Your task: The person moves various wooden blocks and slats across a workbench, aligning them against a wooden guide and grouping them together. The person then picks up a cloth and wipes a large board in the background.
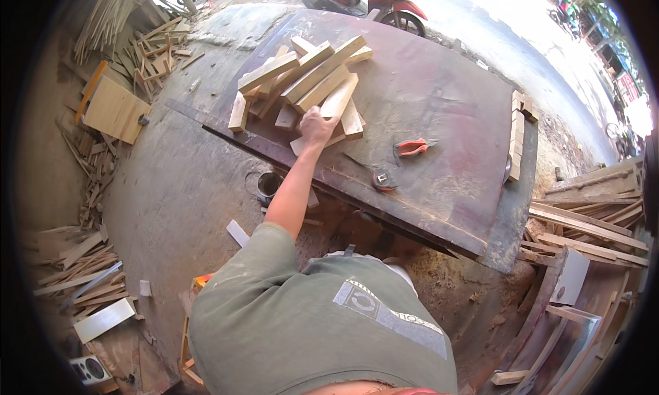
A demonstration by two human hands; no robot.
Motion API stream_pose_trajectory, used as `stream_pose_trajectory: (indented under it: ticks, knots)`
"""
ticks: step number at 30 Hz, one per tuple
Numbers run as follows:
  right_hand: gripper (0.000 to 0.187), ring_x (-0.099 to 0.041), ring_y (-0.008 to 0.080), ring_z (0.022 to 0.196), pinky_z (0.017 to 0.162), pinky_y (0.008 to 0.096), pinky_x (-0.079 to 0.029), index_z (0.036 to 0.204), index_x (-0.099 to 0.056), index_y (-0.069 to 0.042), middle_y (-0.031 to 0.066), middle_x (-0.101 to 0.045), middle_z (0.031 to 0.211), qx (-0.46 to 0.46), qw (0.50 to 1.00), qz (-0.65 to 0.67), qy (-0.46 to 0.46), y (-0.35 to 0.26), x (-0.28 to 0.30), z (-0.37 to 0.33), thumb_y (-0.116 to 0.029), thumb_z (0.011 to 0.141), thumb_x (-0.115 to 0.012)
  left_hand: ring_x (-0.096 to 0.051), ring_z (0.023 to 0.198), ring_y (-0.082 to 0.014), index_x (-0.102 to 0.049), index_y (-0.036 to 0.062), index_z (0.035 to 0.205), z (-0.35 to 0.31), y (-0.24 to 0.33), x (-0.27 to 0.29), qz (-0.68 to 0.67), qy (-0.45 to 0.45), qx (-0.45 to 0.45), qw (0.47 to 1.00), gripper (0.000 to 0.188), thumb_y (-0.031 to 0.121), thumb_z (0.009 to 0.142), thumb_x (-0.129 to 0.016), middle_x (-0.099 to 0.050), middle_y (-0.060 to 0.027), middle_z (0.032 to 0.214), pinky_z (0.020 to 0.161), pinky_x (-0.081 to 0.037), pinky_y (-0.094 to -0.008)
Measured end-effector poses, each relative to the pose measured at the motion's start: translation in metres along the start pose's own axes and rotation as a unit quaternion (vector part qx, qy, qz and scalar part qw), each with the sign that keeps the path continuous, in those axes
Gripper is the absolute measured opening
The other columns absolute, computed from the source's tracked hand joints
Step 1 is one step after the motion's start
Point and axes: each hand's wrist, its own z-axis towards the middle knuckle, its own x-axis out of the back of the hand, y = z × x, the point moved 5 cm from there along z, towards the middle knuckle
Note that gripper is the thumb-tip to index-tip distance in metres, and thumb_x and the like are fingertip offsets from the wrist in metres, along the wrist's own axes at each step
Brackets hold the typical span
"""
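My left hand (pixel 318 126) reaches over the near left part of the metal-topped table (pixel 439 113). Its fingers are closed on the near end of a short pale wooden block (pixel 341 96). This block lies at the right side of a loose pile of similar wooden blocks (pixel 268 72), stacked at different angles. Right of the pile, orange-handled pliers (pixel 413 147) rest on the tabletop. Closer to the front edge is a tape measure (pixel 383 181). My right hand is not in view.
More blocks stand in a row (pixel 516 137) along the table's right edge. A round metal can (pixel 268 183) sits below the front edge. Scrap wood (pixel 89 271) lies at the left, and long boards (pixel 590 230) at the right. A red motorbike (pixel 395 3) is parked beyond.
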Motion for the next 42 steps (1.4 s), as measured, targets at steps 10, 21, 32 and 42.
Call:
stream_pose_trajectory:
  ticks: [10,21,32,42]
  knots:
    - [0.063,-0.056,0.0472,0.127,0.108,0.0501,-0.046,0.145,-0.055,-0.001,0.0291,-0.059,0.138,0.214,0.888,0.252,0.321,-0.158,0.227,-0.048,-0.035,0.095,-0.07,-0.063,0.068,-0.0217,-0.071,0.0072,0.107,-0.15,0.066,0.056,-0.682,-0.323,0.335,0.564,0.044,0.049,0.093,-0.07,-0.071,-0.008,0.085,0.061,-0.049,-0.033]
    - [0.071,-0.059,0.036,0.122,0.106,0.0487,-0.047,0.145,-0.056,-0.01,0.0174,-0.061,0.129,0.51,0.702,0.165,0.469,-0.318,0.427,-0.139,-0.026,0.082,-0.085,-0.059,0.071,-0.009,-0.069,-0.0007,0.115,-0.205,0.108,0.028,-0.35,-0.338,0.135,0.863,0.052,0.045,0.091,-0.076,-0.068,-0.0021,0.083,0.065,-0.044,-0.0241]
    - [0.074,-0.061,0.0306,0.117,0.119,0.0553,-0.036,0.147,-0.056,-0.02,0.0103,-0.062,0.121,0.522,0.705,-0.056,0.477,-0.344,0.455,-0.099,-0.017,0.078,-0.082,-0.066,0.072,-0.0166,-0.07,0.0028,0.121,-0.229,0.138,0.001,-0.317,-0.487,0.238,0.778,0.069,0.067,0.099,-0.058,-0.07,-0.0046,0.083,0.071,-0.051,-0.0314]
    - [0.066,-0.059,0.0327,0.123,0.11,0.0442,-0.048,0.142,-0.058,-0.019,0.0097,-0.064,0.125,0.393,0.876,-0.036,0.277,-0.221,0.477,0.058,-0.021,0.08,-0.082,-0.018,0.157,-0.0368,-0.035,0.0103,0.161,-0.184,0.005,-0.008,0.24,-0.286,-0.227,0.899,0.099,0.072,0.089,-0.064,-0.028,-0.0193,0.165,0.12,-0.014,-0.0718]
